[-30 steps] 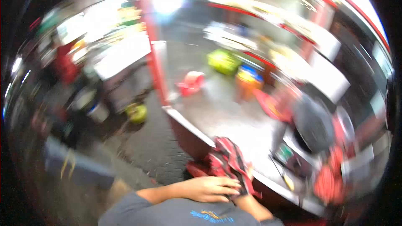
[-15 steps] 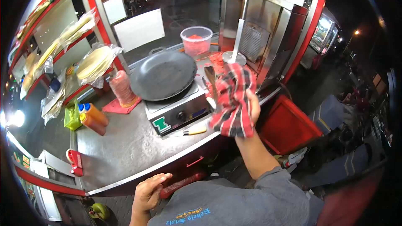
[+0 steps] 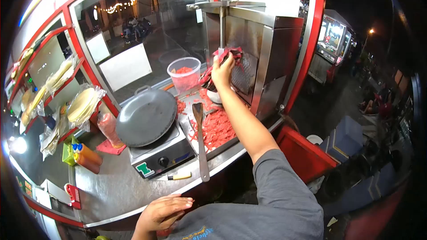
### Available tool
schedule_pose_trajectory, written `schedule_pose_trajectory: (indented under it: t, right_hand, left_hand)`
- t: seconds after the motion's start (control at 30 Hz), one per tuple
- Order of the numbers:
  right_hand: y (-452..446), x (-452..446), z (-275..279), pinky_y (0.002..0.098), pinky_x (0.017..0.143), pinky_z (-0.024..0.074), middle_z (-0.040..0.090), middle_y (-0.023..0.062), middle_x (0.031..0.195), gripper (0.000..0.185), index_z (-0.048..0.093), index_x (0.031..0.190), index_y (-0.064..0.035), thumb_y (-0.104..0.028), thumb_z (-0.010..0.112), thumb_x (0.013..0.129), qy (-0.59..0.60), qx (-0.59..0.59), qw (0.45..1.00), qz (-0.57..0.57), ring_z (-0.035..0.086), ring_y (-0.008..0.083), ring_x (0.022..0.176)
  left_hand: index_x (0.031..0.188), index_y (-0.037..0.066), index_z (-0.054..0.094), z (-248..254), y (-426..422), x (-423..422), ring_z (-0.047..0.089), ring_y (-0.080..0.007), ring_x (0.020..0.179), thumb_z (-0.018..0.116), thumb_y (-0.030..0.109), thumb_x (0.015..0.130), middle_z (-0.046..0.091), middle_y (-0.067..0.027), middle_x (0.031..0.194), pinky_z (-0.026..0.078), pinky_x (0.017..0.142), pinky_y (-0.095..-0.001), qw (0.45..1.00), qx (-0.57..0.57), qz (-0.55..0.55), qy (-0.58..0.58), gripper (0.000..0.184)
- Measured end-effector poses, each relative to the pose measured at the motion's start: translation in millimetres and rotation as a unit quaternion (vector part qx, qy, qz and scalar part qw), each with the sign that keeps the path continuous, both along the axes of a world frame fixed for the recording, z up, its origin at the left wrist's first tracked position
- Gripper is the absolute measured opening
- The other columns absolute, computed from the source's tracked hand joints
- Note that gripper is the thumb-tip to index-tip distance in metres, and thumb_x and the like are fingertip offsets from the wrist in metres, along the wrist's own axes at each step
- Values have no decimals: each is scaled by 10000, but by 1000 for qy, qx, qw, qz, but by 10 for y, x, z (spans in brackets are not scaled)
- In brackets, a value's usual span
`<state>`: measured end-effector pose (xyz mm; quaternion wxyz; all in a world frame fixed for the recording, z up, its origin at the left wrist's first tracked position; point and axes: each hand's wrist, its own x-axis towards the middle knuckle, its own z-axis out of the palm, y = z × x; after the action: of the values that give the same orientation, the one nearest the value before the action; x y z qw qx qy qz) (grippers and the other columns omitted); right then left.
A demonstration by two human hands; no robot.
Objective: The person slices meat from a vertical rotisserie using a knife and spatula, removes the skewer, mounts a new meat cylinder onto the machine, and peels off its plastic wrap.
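My right hand is closed around a red and black checked cloth, bunched against the upright metal spit of the vertical grill. Beneath that arm, shredded red meat lies in a metal tray. A long spatula with a dark blade rests across the tray's left side, its handle over the counter edge. My left hand hangs in front of the counter near my shirt, holding nothing, fingers stretched out and close together.
A large dark pan sits on the gas stove. Behind it stands a clear tub with red meat. A knife lies before the stove; sauce bottles stand left. A red bin is at right.
My right hand has moved up and away from me, taking the cloth from above the tray to the spit. The meat and spatula now show fully. The view has shifted right.
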<state>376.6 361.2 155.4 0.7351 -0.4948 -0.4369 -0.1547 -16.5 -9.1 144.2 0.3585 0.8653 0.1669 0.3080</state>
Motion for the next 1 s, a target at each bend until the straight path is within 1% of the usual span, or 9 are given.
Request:
schedule_pose_trajectory:
  t: [0.07, 0.2, 0.33, 0.43, 0.6, 0.7, 0.77, 0.83, 1.0]
  right_hand:
    - [-64, 19, -75, 539, 1202, 268, 324, 365, 1522, 892, 245, 1533, 72, -314, 742, 900, -12, -33, 999, 40, 322, 526, 1423]
    - [-193, 108, -119, 505, 1231, 249, 330, 344, 1559, 892, 218, 1571, 57, -84, 664, 812, -31, -68, 994, 85, 315, 485, 1464]
    - [-290, 76, -7, 510, 1130, 371, 519, 280, 1399, 766, 362, 1506, -9, -36, 742, 842, 11, -119, 992, 42, 468, 473, 1322]
    - [-270, 86, 2, 520, 1108, 371, 557, 286, 1326, 718, 407, 1456, 11, -45, 755, 830, -20, -111, 993, -17, 513, 466, 1254]
    - [-305, 43, 34, 509, 1101, 393, 551, 289, 1361, 735, 398, 1466, 9, -81, 769, 838, -11, -138, 990, -25, 513, 466, 1267]
    - [-328, 18, 62, 519, 1043, 417, 583, 281, 1215, 691, 404, 1440, 12, -48, 744, 841, -29, -122, 991, -54, 549, 453, 1175]
    - [-306, 16, 58, 518, 1040, 417, 580, 281, 1205, 711, 383, 1454, 21, -38, 728, 835, -31, -135, 989, -53, 548, 454, 1163]
    - [-285, 24, 36, 524, 1034, 414, 577, 290, 1210, 721, 368, 1461, 32, -34, 714, 832, -45, -132, 988, -59, 548, 457, 1151]
    - [-262, 39, 25, 533, 1024, 427, 578, 319, 1247, 717, 371, 1454, 39, -34, 720, 832, -49, -136, 988, -52, 556, 487, 1169]
  left_hand:
    - [1161, 36, 730, 137, 69, 12, 708, -273, 1155, 724, 58, 898, 758, -105, 1157, 504, 1071, -452, 1000, 6, 21, 8, 264]
    - [1150, 64, 741, 490, 434, 36, 732, -265, 1103, 692, 233, 948, 779, -87, 1096, 434, 1123, -505, 997, 19, 72, -31, 269]
    - [1052, 59, 746, 1334, 1126, 447, 756, -222, 942, 615, 334, 1023, 782, -88, 1008, 318, 1165, -589, 988, 109, 99, -53, 306]
    - [1086, -25, 716, 1921, 1642, 1044, 690, -167, 972, 544, 244, 1075, 750, -108, 1016, 503, 938, -319, 969, 170, 160, -85, 320]
    - [1169, -13, 700, 2696, 2542, 2240, 676, -184, 1048, 593, 291, 1051, 726, -127, 1111, 505, 950, -326, 916, 343, 175, -112, 343]
    - [1135, 15, 725, 2939, 3121, 2886, 707, -295, 1068, 598, 341, 1017, 746, -177, 1083, 531, 911, -343, 870, 417, 233, -122, 369]
    - [1131, 50, 746, 3094, 3279, 3205, 695, -340, 1110, 586, 416, 1003, 756, -167, 1084, 456, 1056, -506, 868, 403, 282, -69, 420]
    - [1092, 143, 774, 3177, 3356, 3457, 692, -350, 1114, 566, 434, 985, 768, -122, 1045, 91, 1089, -840, 843, 402, 357, 22, 373]
    - [984, 12, 772, 3231, 3479, 3812, 686, -374, 1148, 596, 428, 916, 750, -179, 1121, 65, 1100, -844, 811, 412, 395, 131, 457]
